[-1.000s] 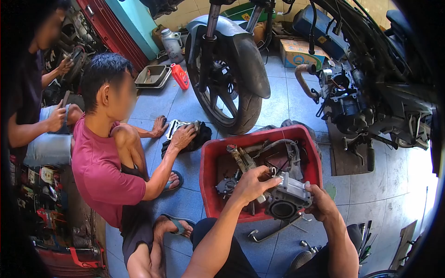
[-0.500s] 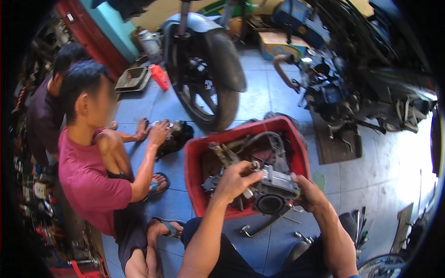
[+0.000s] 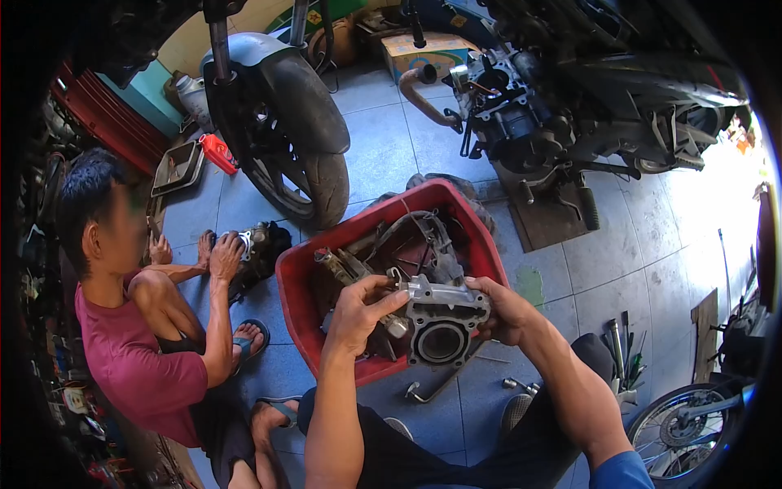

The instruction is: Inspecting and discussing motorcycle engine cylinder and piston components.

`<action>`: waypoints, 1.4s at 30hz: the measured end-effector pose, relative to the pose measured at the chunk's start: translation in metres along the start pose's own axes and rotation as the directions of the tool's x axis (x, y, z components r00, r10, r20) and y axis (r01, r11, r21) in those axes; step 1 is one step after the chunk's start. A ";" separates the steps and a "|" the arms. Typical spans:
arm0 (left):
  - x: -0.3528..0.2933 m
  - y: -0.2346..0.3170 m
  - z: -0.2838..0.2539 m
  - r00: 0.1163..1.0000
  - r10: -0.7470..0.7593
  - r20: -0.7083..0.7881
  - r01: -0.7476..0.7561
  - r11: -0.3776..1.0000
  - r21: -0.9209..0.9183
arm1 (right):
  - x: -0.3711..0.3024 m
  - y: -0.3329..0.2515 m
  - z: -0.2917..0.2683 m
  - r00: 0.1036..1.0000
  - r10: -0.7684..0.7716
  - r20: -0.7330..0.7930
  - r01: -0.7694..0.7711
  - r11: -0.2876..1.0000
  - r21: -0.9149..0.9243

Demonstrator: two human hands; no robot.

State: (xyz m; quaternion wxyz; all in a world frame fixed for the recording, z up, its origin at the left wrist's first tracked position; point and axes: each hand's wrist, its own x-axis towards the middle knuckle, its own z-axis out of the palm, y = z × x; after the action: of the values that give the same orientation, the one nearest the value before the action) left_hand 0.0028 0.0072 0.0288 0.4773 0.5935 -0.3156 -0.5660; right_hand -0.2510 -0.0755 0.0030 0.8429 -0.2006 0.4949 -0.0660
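Note:
Both hands hold a grey metal engine cylinder block (image 3: 448, 303) over the near edge of a red plastic bin (image 3: 287, 297). Its round bore is turned toward me. My left hand (image 3: 355, 316) grips the block's left upper corner, thumb along the top edge and fingers partly hidden behind. Gripping the right side is my right hand (image 3: 507, 313), its thumb on the top corner and its other fingers mostly out of sight. Inside the bin, behind the block, lie several dirty engine parts (image 3: 436, 244).
On the left, a person in a maroon shirt (image 3: 134, 359) touches an engine part (image 3: 259, 248) on the floor. Ahead are a motorcycle front wheel (image 3: 314, 183) and an exposed engine (image 3: 521, 114). A metal lever (image 3: 440, 387) lies before the bin; tools (image 3: 619, 346) are at right.
My view has swung right, so the surroundings appear further left. The cylinder block has been tilted so its bore faces me more squarely. Both hands keep their hold.

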 end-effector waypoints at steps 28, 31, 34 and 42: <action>-0.001 -0.007 -0.002 1.000 0.012 -0.016 -0.011 0.999 0.041 | 0.012 0.010 0.002 0.999 -0.035 0.020 0.037 0.992 -0.122; -0.002 -0.005 -0.001 0.999 0.018 -0.033 -0.016 0.999 0.051 | 0.011 0.010 0.005 0.998 -0.062 0.002 0.062 0.992 -0.109; 0.001 -0.003 0.003 0.999 0.014 -0.039 -0.010 0.996 0.085 | 0.008 0.007 0.007 0.993 -0.103 -0.058 0.096 0.989 -0.114; 0.005 0.000 0.008 0.994 0.000 -0.106 0.016 0.988 0.153 | 0.027 0.011 -0.012 0.995 -0.034 -0.096 0.012 0.975 -0.224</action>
State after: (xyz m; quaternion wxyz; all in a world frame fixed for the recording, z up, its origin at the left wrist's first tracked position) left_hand -0.0046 0.0012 0.0279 0.4439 0.6589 -0.3303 -0.5096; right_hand -0.2482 -0.0774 -0.0283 0.7886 -0.2959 0.5382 -0.0298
